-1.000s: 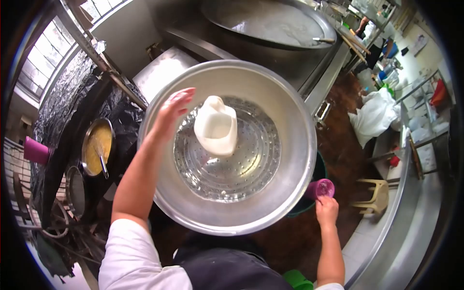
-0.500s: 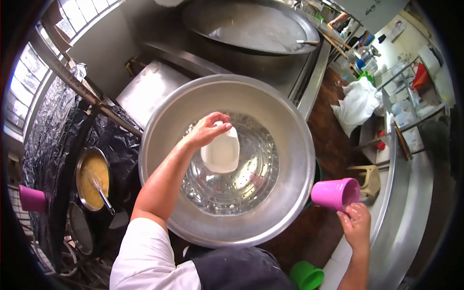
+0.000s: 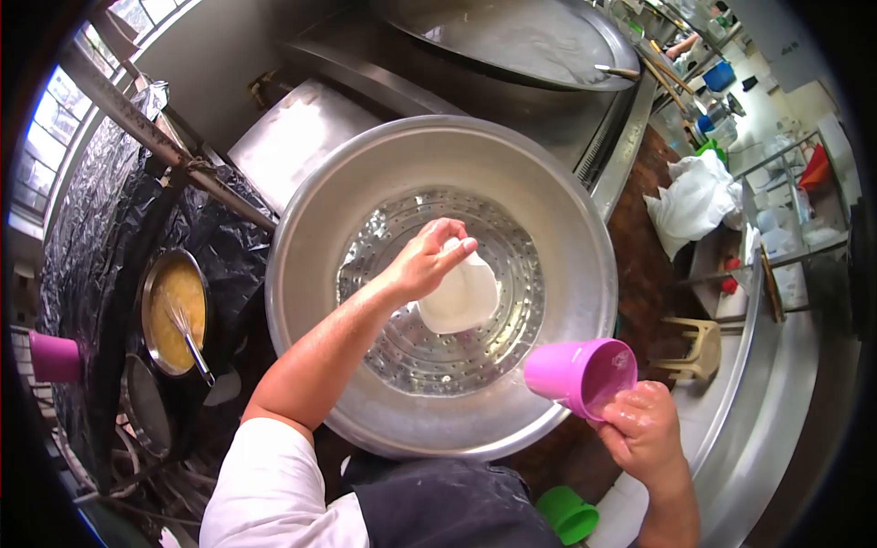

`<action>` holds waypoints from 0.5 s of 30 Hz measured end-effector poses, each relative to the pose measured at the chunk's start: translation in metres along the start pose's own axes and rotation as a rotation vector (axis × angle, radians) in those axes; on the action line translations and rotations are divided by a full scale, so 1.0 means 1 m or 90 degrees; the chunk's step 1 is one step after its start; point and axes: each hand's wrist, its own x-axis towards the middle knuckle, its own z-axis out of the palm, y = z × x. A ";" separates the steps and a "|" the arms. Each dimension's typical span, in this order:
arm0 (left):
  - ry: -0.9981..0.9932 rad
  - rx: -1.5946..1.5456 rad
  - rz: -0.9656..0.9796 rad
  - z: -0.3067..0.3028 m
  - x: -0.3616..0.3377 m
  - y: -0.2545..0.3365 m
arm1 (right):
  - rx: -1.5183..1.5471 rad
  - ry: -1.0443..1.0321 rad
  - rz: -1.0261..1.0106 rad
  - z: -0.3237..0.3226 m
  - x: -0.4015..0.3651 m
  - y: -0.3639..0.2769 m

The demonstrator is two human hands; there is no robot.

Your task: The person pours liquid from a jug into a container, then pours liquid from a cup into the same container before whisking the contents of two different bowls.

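Note:
A wide metal basin (image 3: 306,247) fills the middle of the view, with a perforated round metal plate (image 3: 384,352) at its bottom. Over it my left hand (image 3: 429,260) is closed on the top of a white plastic container (image 3: 461,297). At the basin's right rim, my right hand (image 3: 644,420) grips a pink plastic pitcher (image 3: 557,370). The pitcher lies tilted on its side, its mouth facing right, and its base overlaps the basin. Wet skin shines on the right hand.
On the left, a pot of yellow mixture (image 3: 164,292) holds a whisk (image 3: 187,338), beside black plastic sheeting (image 3: 96,265). Behind the basin sits a large wok (image 3: 512,41). A beige stool (image 3: 699,347) and a green cup (image 3: 568,516) are at right and below.
My right hand has brought the pink pitcher leftward, from beside the basin to over its rim. My left hand and the white container have shifted right. The whole view has moved slightly.

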 end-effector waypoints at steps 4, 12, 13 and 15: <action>-0.048 -0.051 -0.025 -0.001 -0.006 0.007 | 0.026 -0.016 -0.035 0.009 0.017 -0.002; -0.103 -0.127 -0.057 -0.002 -0.010 0.006 | 0.032 -0.119 -0.101 0.025 0.060 -0.012; -0.100 -0.129 -0.056 -0.001 -0.010 0.005 | 0.031 -0.118 -0.101 0.026 0.065 -0.013; -0.100 -0.129 -0.053 -0.001 -0.012 0.007 | 0.019 -0.149 -0.129 0.030 0.073 -0.016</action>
